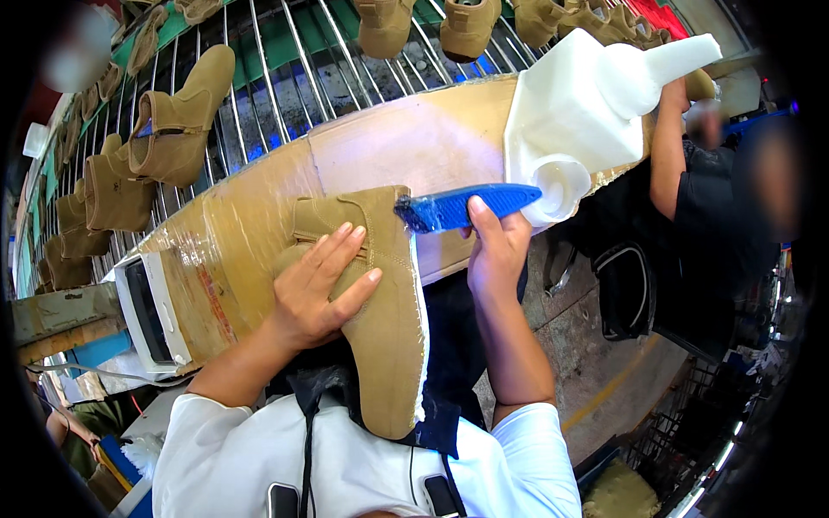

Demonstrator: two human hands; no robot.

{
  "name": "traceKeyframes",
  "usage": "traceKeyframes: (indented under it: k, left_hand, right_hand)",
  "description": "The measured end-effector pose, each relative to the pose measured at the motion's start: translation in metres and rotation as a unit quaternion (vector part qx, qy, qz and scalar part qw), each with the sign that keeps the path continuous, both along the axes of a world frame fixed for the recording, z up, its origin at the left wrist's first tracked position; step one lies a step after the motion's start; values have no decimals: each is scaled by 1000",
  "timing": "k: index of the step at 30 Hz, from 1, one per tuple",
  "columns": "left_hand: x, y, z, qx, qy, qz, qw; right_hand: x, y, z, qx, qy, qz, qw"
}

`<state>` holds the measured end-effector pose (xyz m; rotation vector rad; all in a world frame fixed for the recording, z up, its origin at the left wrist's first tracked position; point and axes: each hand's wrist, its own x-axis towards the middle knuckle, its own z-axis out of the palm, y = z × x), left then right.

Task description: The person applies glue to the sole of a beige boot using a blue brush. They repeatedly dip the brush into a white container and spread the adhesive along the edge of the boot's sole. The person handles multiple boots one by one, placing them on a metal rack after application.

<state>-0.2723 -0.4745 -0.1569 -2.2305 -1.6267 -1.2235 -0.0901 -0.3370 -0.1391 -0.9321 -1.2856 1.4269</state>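
Observation:
A tan suede boot lies on its side across the cardboard-covered worktop's edge and my lap. A white line runs along the boot's sole edge, which faces right. My left hand rests on the boot with fingers stretched out, pressing on its side. In my right hand is a blue-handled brush, gripped between thumb and fingers. The dark bristles touch the boot's far corner at the sole edge. Just beyond the brush handle stands a white plastic bottle with a round cup at its base.
Cardboard covers the worktop, partly under clear tape. Beyond it, several tan boots sit on a metal-bar rack. A white-framed box stands at the left end. At the right, another person's arm reaches toward the rack.

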Motion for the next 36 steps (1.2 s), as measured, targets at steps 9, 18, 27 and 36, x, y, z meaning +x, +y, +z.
traceKeyframes:
  k: [9,18,27,36]
  left_hand:
    - [-1,0,1,-6,8,10,1000]
    - [-2,2,2,-2,12,13,1000]
    - [-2,2,4,-9,9,14,1000]
    - [-3,2,5,-6,5,12,1000]
  right_hand:
    - [15,-34,15,25,-27,-17,999]
    - [20,-41,28,60,-32,31,997]
    - [40,-36,40,106,-72,87,988]
    - [28,-37,49,58,-90,55,993]
